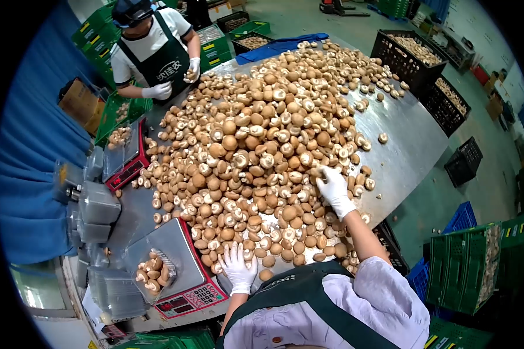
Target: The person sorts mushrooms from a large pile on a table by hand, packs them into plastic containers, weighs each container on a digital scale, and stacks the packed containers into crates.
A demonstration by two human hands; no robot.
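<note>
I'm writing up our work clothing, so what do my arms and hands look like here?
Your left hand and right hand wear plain white gloves ending near the wrists. A loose, pale lavender sleeve stops around your right elbow, leaving the right forearm bare. The left side is harder to make out.

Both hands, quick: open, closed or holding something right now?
Left hand: open, fingers spread, at the near edge of the mushroom pile.
Right hand: fingers at the pile's right side; cannot tell whether it grips a mushroom.
</note>
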